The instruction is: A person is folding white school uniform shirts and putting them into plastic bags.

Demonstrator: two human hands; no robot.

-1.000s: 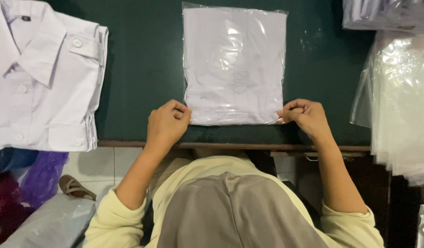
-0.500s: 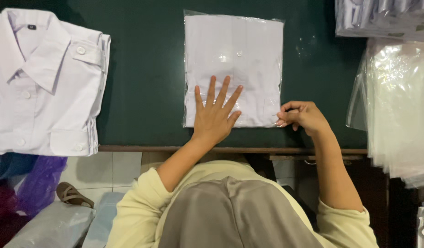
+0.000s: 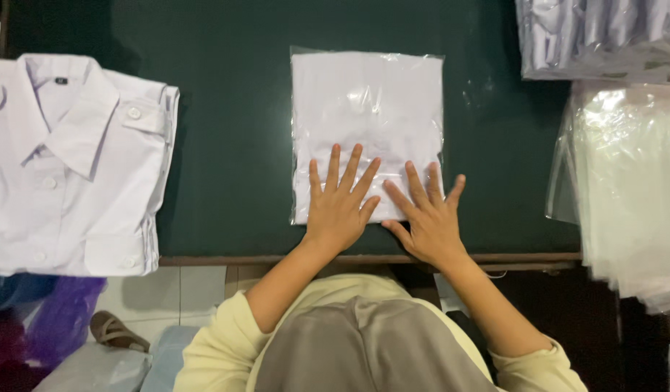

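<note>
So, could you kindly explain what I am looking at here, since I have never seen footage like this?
One camera, worn on a person's head, looks straight down. Both bare hands press flat, fingers spread, on a folded white garment sealed in a clear plastic bag: the left hand and the right hand. Neither grips anything. The bag lies on a dark green table. At the left lies a folded white collared shirt, unbagged. At the right sits a stack of clear plastic bags.

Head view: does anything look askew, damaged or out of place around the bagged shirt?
Nothing stands out. The bagged shirt lies flat and square on the green table, with the left hand and right hand spread flat on its near edge. The folded white shirt overhangs the table's near edge slightly.
</note>
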